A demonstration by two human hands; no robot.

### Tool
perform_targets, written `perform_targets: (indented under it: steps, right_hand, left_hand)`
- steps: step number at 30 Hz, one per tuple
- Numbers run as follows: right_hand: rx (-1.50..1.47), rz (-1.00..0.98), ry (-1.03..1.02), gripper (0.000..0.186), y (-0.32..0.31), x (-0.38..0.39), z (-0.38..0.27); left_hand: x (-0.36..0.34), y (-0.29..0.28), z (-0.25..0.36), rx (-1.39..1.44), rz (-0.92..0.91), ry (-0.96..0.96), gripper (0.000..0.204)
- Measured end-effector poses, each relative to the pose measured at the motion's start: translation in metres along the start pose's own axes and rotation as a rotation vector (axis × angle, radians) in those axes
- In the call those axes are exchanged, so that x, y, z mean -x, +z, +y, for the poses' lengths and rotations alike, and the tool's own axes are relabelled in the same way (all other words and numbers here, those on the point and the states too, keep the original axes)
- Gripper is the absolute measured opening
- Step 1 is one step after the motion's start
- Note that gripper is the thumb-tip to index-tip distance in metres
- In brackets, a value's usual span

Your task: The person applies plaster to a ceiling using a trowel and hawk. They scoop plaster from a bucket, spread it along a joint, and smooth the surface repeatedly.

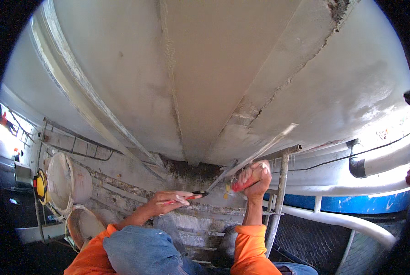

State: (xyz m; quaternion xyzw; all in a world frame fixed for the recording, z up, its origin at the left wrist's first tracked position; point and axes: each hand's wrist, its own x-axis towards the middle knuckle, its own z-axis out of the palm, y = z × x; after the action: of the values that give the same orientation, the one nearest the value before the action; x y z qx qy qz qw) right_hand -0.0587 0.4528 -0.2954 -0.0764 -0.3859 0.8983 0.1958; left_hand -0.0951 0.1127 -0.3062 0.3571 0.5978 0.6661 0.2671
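My left hand (168, 203) is closed around the red handle of a slim tool (196, 195) with a black end; its kind is unclear. My right hand (254, 178) is raised, its fingers wrapped round a red-handled tool (239, 184), smeared by motion. A long pale strip (260, 151), also blurred, slants up to the right past this hand. Its lower end lies close to the black end of the left tool; whether they touch is hard to say. I cannot tell whether the strip belongs to the right tool. Both forearms wear orange sleeves.
A grey plastered surface (214, 59) with raised bands spreads overhead. Slatted, stained planks (200, 220) lie below my hands. To the left are a whitish bucket (60, 181) and a second container (83, 224). Metal pipe railing (280, 197) and a blue tank (342, 204) stand right.
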Motion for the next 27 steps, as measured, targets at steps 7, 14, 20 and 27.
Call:
perform_targets:
  steps: [7,14,20,27]
  right_hand:
    - [0.519,0.087,-0.134,0.018,0.044,-0.023,0.031]
    - [0.673,0.094,-0.07,0.013,0.046,-0.033,0.067]
    - [0.789,0.118,-0.154,0.024,0.077,-0.073,0.064]
    - [0.814,0.075,-0.264,0.024,0.069,-0.097,0.079]
  left_hand:
    - [0.061,0.011,0.013,0.235,0.351,-0.175,0.02]
    - [0.082,0.0,0.021,0.187,0.466,-0.313,0.015]
    - [0.087,0.006,0.018,-0.025,0.401,-0.412,0.015]
    - [0.091,0.007,0.019,-0.072,0.481,-0.565,0.014]
